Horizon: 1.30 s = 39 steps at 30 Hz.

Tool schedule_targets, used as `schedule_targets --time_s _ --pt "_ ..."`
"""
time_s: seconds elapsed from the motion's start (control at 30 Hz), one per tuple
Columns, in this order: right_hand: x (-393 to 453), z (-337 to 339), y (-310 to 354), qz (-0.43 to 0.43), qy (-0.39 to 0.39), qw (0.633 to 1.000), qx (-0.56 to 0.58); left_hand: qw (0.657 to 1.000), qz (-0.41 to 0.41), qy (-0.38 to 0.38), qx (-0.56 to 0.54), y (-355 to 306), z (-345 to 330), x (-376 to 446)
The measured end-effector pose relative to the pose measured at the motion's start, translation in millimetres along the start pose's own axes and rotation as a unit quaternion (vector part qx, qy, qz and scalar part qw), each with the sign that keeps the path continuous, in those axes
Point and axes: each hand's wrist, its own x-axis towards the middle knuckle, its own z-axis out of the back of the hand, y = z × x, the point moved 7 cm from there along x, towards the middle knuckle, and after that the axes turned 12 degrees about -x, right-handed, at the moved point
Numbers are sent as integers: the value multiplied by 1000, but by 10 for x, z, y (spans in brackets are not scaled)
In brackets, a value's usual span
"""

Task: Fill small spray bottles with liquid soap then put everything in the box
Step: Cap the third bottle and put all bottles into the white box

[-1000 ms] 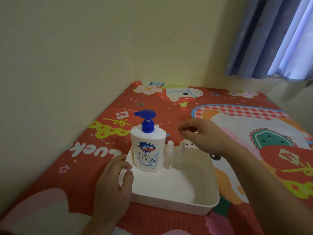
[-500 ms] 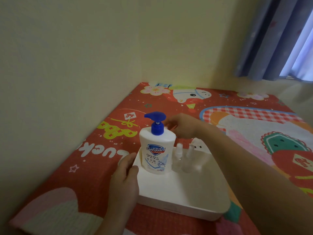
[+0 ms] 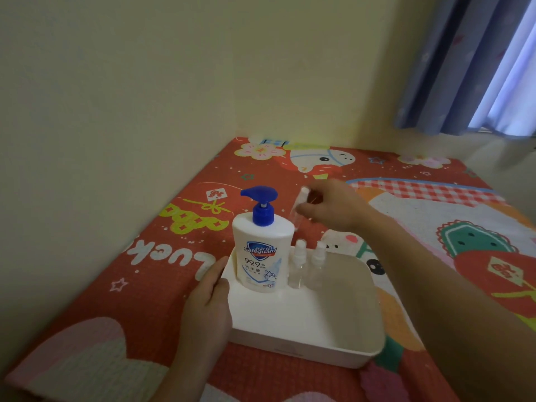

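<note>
1. A small spray bottle (image 3: 298, 208) hangs pinched in the right hand (image 3: 333, 208), above the white box (image 3: 304, 346) at its 12 o'clock, likely lifted out for filling.
2. Two more spray bottles (image 3: 307, 264) stand inside, beside the Safeguard soap pump bottle (image 3: 261, 250).
3. The left hand (image 3: 207, 309) clasps the box's 9 o'clock rim, steadying it.

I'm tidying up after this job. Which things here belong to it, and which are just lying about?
Part of the job:
soap pump bottle
two small spray bottles in the white box
third spray bottle, held by the right hand

Not part of it:
patterned mat
blue curtain
</note>
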Motion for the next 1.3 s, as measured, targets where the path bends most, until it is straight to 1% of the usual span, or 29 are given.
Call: schedule_targets --time_s 0.13,0.2,0.37,0.43,0.6,0.77,1.03,1.17,1.3 --pt "-278 385 -136 -20 -72 997 20 1000 2 -8 -3 0 -1 -4" --pt "-429 522 -203 -25 -91 995 12 1000 0 -12 -2 12 -14 4" --pt "-733 548 -232 -5 -60 998 13 1000 3 -26 -5 54 -5 20" --pt "-809 488 -225 8 -43 999 2 1000 2 -29 1 50 -5 25" --pt "-930 285 -301 -3 7 1000 -21 1000 -1 -27 1 29 -21 4" --pt "-964 65 -283 14 42 998 -41 999 3 -35 7 21 -14 3" --pt "-966 -81 -273 21 45 995 -83 1000 6 -27 0 0 -23 -24" --pt "-958 -119 -331 -4 45 996 -76 1000 4 -26 6 -11 -33 -30" --pt "-976 -162 -359 -11 35 998 -61 1000 5 -28 7 -9 -27 -29"
